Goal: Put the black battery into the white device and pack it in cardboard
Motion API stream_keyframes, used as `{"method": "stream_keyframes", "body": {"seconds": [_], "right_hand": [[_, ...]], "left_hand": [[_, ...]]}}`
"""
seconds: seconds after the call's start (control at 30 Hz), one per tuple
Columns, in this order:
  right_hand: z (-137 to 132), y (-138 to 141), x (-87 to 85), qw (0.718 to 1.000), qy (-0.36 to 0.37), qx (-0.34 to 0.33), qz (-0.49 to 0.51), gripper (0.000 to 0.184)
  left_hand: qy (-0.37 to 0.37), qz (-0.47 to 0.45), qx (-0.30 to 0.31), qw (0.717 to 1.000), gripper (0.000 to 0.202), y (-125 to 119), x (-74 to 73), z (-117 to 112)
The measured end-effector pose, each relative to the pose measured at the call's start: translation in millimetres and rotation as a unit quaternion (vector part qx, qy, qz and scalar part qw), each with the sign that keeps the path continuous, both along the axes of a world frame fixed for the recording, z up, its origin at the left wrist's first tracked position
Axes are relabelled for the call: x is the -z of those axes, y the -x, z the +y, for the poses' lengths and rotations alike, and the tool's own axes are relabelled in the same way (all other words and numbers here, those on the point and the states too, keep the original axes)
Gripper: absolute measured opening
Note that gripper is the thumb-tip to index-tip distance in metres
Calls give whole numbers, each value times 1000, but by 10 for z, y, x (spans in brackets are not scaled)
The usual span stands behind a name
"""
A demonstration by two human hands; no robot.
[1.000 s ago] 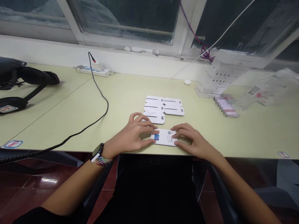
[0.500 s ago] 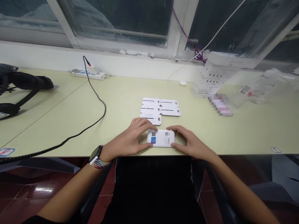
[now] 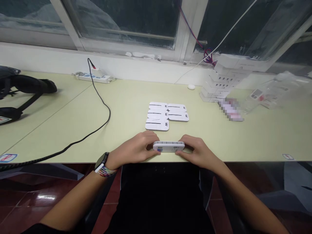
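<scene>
A flat white box with rounded corners (image 3: 168, 147) is tipped up on its long edge near the table's front, its narrow side with a row of dark marks facing up. My left hand (image 3: 142, 146) pinches its left end between thumb and fingers. The right end is gripped the same way by my right hand (image 3: 196, 148). Printed labels show on the face toward me. Just beyond, several similar white boxes (image 3: 157, 124) lie flat in two columns, each with a black line and a "W" mark.
A black cable (image 3: 107, 112) runs across the left side from a power strip (image 3: 94, 77). Stacked white boxes (image 3: 220, 81) stand at the back right, beside a pixelated item (image 3: 230, 110) and clear plastic bags (image 3: 275, 87). A small white round object (image 3: 191, 87) lies near the wall.
The white box has gone from lying nearly flat, label up, to standing tilted on its edge. My fingers have closed on both its ends, and my left hand has drawn back from the nearest flat box.
</scene>
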State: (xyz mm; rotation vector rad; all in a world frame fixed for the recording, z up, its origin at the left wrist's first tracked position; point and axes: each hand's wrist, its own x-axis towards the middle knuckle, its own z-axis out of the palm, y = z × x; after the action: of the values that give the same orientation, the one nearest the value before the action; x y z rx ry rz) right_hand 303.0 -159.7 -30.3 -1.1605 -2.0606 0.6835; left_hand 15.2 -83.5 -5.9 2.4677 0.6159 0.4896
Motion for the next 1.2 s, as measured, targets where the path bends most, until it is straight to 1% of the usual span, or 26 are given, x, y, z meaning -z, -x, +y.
{"method": "stream_keyframes", "body": {"seconds": [0.13, 0.23, 0.27, 0.33, 0.43, 0.53, 0.63, 0.73, 0.9, 0.97, 1.03, 1.1, 1.2], "right_hand": [[-6, 19, 6, 1000, -17, -10, -3, 14], [-21, 31, -5, 1000, -22, -8, -6, 5], [-27, 30, -11, 1000, -19, -10, -8, 7], [-39, 20, -24, 1000, -13, -18, -6, 21], [-45, -3, -43, 999, -2, -36, 4, 30], [-41, -16, -54, 999, 2, -51, 8, 29], [-42, -14, -53, 998, -11, -55, 6, 27], [-51, -27, -52, 999, -23, -49, -5, 29], [-85, -139, -70, 995, -59, -42, -64, 45], [-105, -170, -68, 994, -62, -37, -80, 45], [-122, -152, -53, 993, -65, -31, -89, 41], [-128, -86, -34, 993, -67, -30, -94, 36], [-83, 19, -35, 993, -63, -41, -90, 31]], "left_hand": [[-8, -3, 14, 1000, 17, 8, -11, -1], [-27, 7, 15, 1000, 20, 15, -13, -11], [-34, 12, 16, 999, 23, 18, -14, -15], [-40, 20, 20, 999, 31, 25, -20, -20], [-17, 18, 27, 999, 35, 30, -32, -22], [11, 8, 39, 999, 34, 27, -47, -20], [14, -3, 45, 999, 33, 18, -56, -17], [-5, -5, 47, 999, 33, 10, -54, -18], [-60, 15, 37, 997, 41, 7, 4, -24], [-65, 13, 32, 997, 44, 8, 37, -28], [-65, 5, 32, 997, 49, 10, 61, -34], [-62, 2, 31, 998, 52, 12, 69, -41], [-63, 2, 17, 998, 52, 20, 63, -49]]}}
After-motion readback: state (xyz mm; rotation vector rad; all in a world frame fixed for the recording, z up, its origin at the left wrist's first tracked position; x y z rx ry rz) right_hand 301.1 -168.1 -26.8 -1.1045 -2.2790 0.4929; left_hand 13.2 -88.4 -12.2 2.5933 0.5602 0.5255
